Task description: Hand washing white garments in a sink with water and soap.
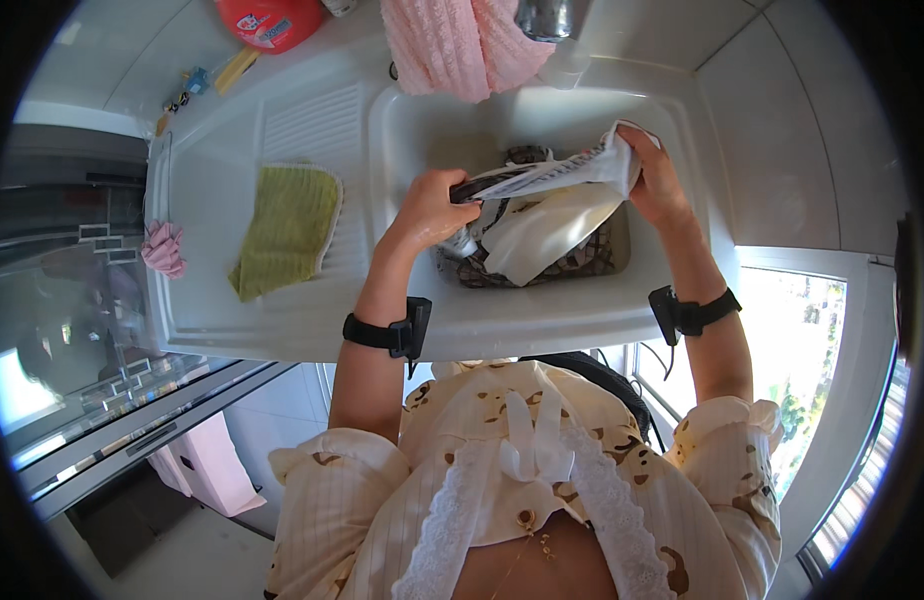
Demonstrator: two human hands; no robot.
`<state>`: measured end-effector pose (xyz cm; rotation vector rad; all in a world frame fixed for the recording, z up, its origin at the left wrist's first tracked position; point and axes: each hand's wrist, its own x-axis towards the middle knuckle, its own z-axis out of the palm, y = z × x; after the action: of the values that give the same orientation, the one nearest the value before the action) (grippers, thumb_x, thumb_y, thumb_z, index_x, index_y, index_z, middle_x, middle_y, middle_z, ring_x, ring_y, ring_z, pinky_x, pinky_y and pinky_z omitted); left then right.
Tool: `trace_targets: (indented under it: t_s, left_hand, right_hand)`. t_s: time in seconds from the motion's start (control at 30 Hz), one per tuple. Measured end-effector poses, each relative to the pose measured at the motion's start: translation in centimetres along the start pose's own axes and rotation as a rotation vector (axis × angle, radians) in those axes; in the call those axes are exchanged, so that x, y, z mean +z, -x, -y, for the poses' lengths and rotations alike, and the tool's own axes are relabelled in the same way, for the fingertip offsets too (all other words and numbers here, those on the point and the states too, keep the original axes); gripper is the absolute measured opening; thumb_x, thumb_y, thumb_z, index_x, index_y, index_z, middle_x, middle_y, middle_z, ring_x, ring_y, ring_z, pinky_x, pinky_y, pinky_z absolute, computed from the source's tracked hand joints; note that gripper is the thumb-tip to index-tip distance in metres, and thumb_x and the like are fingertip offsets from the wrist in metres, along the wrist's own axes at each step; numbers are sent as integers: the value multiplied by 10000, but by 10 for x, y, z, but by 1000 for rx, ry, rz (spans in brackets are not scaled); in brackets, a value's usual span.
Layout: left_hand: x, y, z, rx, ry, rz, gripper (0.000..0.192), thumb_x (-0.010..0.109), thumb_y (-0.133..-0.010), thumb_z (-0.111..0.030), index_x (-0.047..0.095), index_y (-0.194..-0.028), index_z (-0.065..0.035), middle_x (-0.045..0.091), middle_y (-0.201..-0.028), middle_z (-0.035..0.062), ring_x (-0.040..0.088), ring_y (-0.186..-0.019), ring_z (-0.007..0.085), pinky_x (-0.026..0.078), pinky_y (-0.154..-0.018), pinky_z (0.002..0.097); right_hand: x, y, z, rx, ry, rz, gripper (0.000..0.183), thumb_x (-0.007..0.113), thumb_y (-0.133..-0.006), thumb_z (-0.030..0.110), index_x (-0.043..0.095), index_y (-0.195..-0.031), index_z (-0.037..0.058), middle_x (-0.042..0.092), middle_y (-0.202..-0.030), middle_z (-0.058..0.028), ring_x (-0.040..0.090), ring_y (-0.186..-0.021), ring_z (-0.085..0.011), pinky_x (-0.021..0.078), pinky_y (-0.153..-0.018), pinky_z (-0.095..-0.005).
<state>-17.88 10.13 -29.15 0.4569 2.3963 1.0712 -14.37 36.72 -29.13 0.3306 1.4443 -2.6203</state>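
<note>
A white and dark patterned cloth item (552, 174) is stretched between my two hands above the basin of a white laundry sink (402, 292). My left hand (435, 206) grips its dark end, and my right hand (651, 172) grips its white end at the right. Cream-coloured fabric (540, 236) hangs or lies just below it; whether the two are joined I cannot tell. Dark patterned fabric (600, 251) lies under that in the basin. The sole of the patterned item, if any, is not discernible.
Left of the basin a green cloth (289, 225) lies on the ribbed washboard. A pink scrunchie (164, 249) sits at the sink's left rim. Behind are a pink towel (462, 45), a red detergent bottle (274, 22), a yellow brush (237, 70) and a metal faucet (544, 19).
</note>
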Motion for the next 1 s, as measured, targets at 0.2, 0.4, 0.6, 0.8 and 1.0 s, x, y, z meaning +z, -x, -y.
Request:
trace_targets:
  t_s: [0.2,0.4,0.6,0.8,1.0]
  left_hand:
    - [14,-9,-2,71,158,-382,148,533,-645,-70,526,-763,20,521,-632,79,469,-596,116,382,-577,230]
    - [21,-12,0,184,-65,-562,158,569,-615,-112,537,-746,-29,556,-678,88,525,-626,181,386,-626,277]
    - [38,-12,8,36,-254,-419,217,598,-614,-176,534,-785,-60,548,-895,78,519,-829,240,350,-711,322]
    - [62,-20,2,-41,1670,-110,218,548,-736,-204,494,-875,-46,534,-922,101,509,-905,248,404,-775,369]
    - [71,-42,3,-103,1928,-151,296,513,-799,-199,425,-1046,-62,453,-1084,116,467,-966,170,398,-808,296]
  right_hand:
    - [19,22,-9,-120,820,252,347,595,-673,226,526,-969,58,530,-803,-59,523,-754,-159,427,-625,-266]
    - [22,38,-10,269,578,19,402,596,-636,100,489,-1015,25,521,-931,-88,543,-786,-198,444,-682,-295]
    - [11,27,-6,-20,-139,-7,249,363,-764,101,423,-927,-77,461,-1105,-183,520,-846,-247,439,-771,-347]
    - [18,2,-36,3,-144,-513,279,368,-765,145,422,-1022,50,494,-923,-123,500,-843,-232,439,-749,-370]
    - [114,30,-94,-620,938,-103,319,581,-676,232,466,-891,25,469,-877,-158,499,-800,-323,411,-649,-399]
